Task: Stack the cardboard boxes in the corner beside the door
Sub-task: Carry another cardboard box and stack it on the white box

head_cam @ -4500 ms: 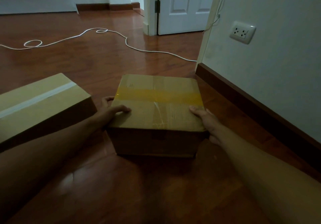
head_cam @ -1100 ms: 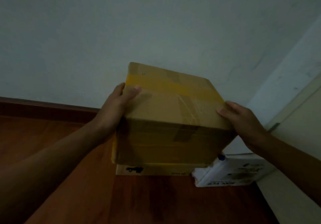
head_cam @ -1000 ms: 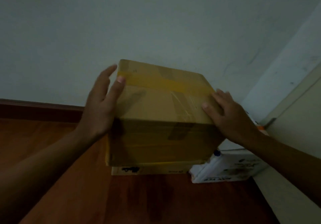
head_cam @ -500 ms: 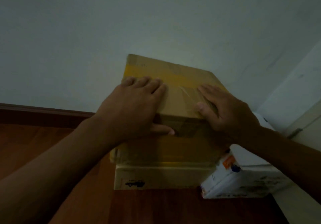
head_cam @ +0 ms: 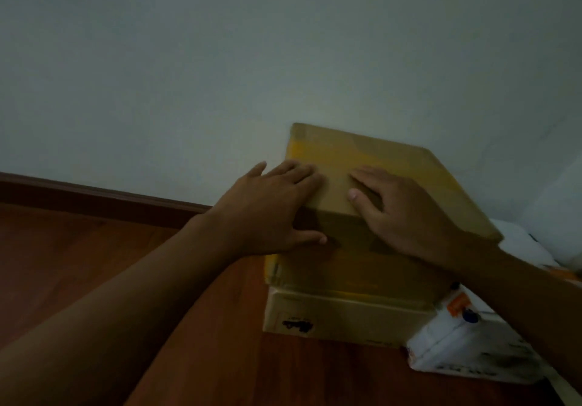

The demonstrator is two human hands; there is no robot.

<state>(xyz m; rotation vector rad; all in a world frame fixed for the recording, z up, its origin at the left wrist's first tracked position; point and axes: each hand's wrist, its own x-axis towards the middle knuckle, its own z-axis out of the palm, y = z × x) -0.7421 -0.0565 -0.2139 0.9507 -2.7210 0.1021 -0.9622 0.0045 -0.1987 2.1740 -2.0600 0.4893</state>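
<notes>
Brown taped box (head_cam: 371,166) sits on a pale box (head_cam: 340,317) by the wall. Left hand (head_cam: 267,213) and right hand (head_cam: 400,216) lie flat on it, each grip open, holding nothing.

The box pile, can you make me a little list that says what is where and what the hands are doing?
top box: brown cardboard box with yellow tape, sitting on the pile
under it: paler flat box on the wooden floor
beside the pile: white package, on its right
behind: plain wall with dark baseboard
left hand: flat on the top box's near left corner, thumb on its front
right hand: flat on the top, no grip around it
</notes>
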